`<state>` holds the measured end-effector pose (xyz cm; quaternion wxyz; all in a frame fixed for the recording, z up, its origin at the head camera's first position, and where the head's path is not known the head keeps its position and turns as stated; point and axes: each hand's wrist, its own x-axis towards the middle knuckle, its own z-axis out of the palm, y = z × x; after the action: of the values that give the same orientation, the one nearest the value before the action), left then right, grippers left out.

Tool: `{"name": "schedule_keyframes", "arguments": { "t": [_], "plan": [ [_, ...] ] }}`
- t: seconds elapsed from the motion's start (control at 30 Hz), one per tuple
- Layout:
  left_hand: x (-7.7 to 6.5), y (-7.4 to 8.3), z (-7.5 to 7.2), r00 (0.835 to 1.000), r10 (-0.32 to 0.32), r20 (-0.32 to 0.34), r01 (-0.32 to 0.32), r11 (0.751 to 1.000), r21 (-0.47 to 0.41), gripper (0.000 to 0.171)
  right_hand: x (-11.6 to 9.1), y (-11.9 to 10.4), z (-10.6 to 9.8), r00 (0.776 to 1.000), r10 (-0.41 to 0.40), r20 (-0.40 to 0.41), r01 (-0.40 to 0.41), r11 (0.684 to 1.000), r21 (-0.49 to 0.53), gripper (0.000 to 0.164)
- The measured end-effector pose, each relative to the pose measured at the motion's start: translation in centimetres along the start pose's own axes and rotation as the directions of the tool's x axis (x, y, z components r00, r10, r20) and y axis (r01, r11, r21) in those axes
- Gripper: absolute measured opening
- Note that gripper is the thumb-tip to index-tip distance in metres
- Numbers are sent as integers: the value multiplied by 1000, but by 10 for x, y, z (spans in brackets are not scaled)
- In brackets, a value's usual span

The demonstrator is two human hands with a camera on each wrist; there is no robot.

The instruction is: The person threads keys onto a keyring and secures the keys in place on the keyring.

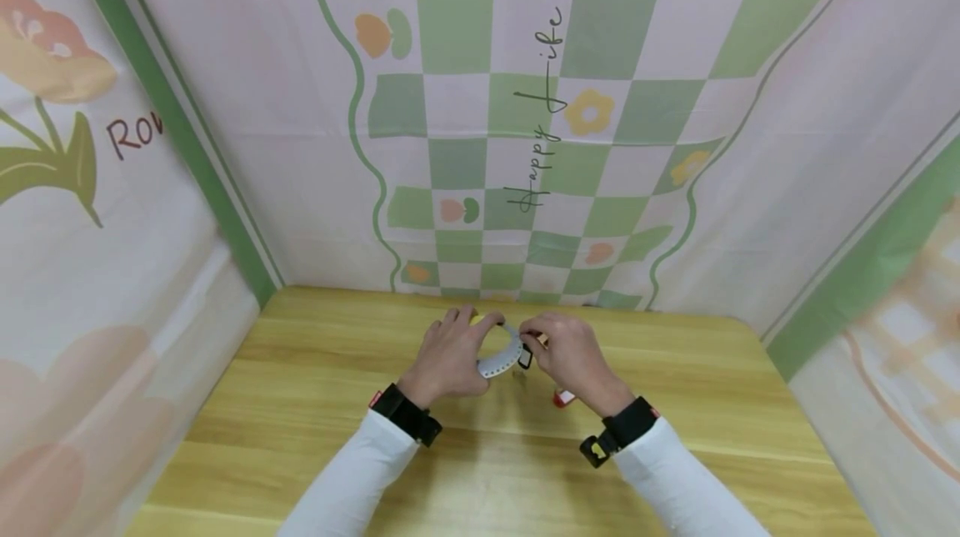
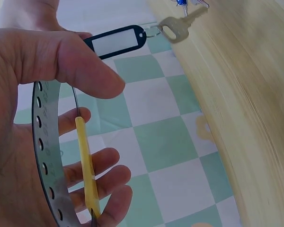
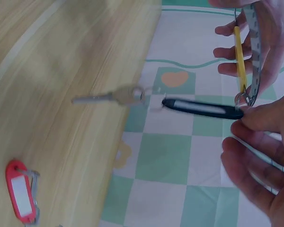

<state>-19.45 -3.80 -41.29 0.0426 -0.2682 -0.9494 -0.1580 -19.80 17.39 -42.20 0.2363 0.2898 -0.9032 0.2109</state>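
Note:
My left hand (image 1: 448, 358) holds a curved grey metal strip (image 2: 47, 153) with a row of holes along it. A yellow rod (image 2: 87, 165) on a thin wire spans the strip's curve, in front of my left fingers. Close by on the right, my right hand (image 1: 572, 353) pinches the end of a black-framed key tag (image 3: 203, 108) with a white label. From the tag's other end a key (image 2: 176, 29) hangs on a split ring. Small metal rings (image 3: 244, 98) show between the strip's end and my right fingertips.
On the wooden table (image 1: 337, 445), below my right hand, lies a red key tag (image 3: 21, 196) with a metal key beside it. A checkered cloth (image 1: 525, 145) hangs behind the table's far edge. Cloth panels also stand at both sides.

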Motion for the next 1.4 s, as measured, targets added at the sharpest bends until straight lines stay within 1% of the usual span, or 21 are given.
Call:
{"name": "schedule_keyframes", "arguments": {
  "t": [0.13,0.3,0.37,0.47,0.53,0.63,0.7,0.8,0.93,1.03,1.17,1.4],
  "plan": [
    [1,1,0,1000,-2,-5,2,1000,13,84,0,-3,1,993,116,15,-116,992,54,8],
    [1,2,-1,1000,-17,-20,18,999,34,85,1,-6,2,972,235,-4,-233,965,122,5],
    [1,3,-1,999,-23,-29,24,999,42,84,1,-7,2,964,266,-11,-262,954,146,5],
    [2,4,0,999,-25,-37,27,998,50,84,1,-7,3,962,273,-20,-266,949,168,5],
    [2,4,0,999,-24,-37,26,998,53,84,1,-6,3,966,258,-28,-250,953,169,5],
    [2,3,0,999,-22,-30,24,999,47,85,2,-5,3,977,208,-40,-200,968,151,7],
    [2,3,0,1000,-22,-22,23,999,41,85,2,-4,2,986,162,-47,-155,979,135,9],
    [2,4,-1,1000,-21,-10,21,999,32,85,2,-1,2,996,74,-51,-69,993,100,10],
    [1,4,-2,1000,-20,5,20,999,38,85,3,2,1,998,-43,-48,45,998,43,11],
    [1,5,-3,999,-25,24,23,999,47,84,4,3,1,994,-101,-45,102,995,13,12],
    [1,5,-4,998,-35,55,33,999,42,85,4,3,1,990,-130,-47,131,991,4,11],
    [1,5,-4,993,-55,105,49,997,51,87,2,2,2,991,-125,-45,125,992,5,12]
  ]
}}
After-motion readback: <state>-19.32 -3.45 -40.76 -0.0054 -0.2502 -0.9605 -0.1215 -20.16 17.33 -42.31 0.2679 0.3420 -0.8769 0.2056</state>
